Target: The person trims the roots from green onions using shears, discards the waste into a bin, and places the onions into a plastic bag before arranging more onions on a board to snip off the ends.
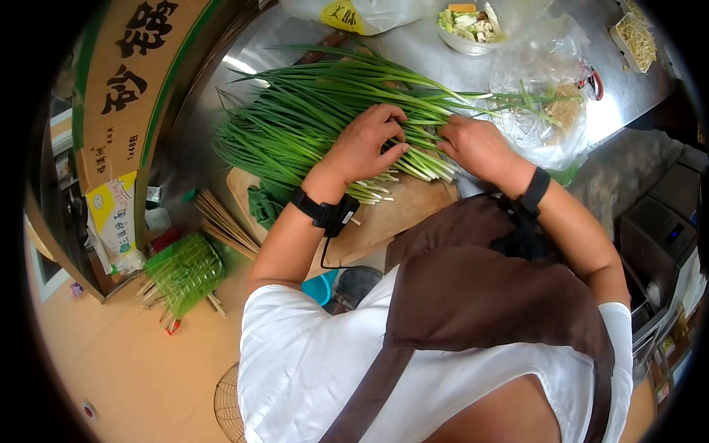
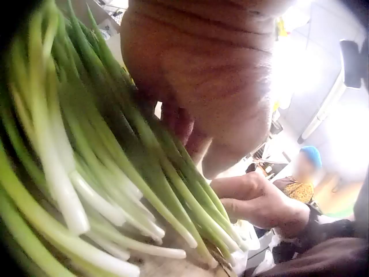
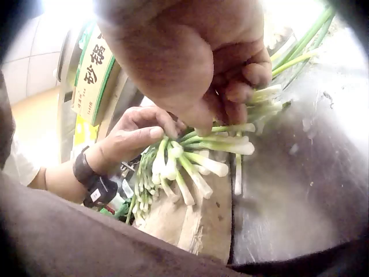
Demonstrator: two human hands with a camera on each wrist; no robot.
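Observation:
A large heap of scallions (image 1: 310, 103) lies across a wooden cutting board (image 1: 413, 210) and the metal counter, green tops to the left and white ends to the right. My left hand (image 1: 367, 144) bends over the stalks near their white ends, fingers curled around some of them. Just to its right, my right hand (image 1: 480, 148) pinches scallion stalks between thumb and curled fingers. In the right wrist view, white bulbs (image 3: 199, 182) fan out below both hands. Part of the right hand's grip is hidden behind its own palm.
A cardboard box (image 1: 140, 81) stands at left. Behind the heap are a brown handle (image 1: 323, 48) and a bowl of cut vegetables (image 1: 473, 46). Clear plastic bags (image 1: 543, 81) and a tray of bean sprouts (image 1: 636, 46) sit at right. Thin wooden sticks (image 1: 225, 221) lie left of the board.

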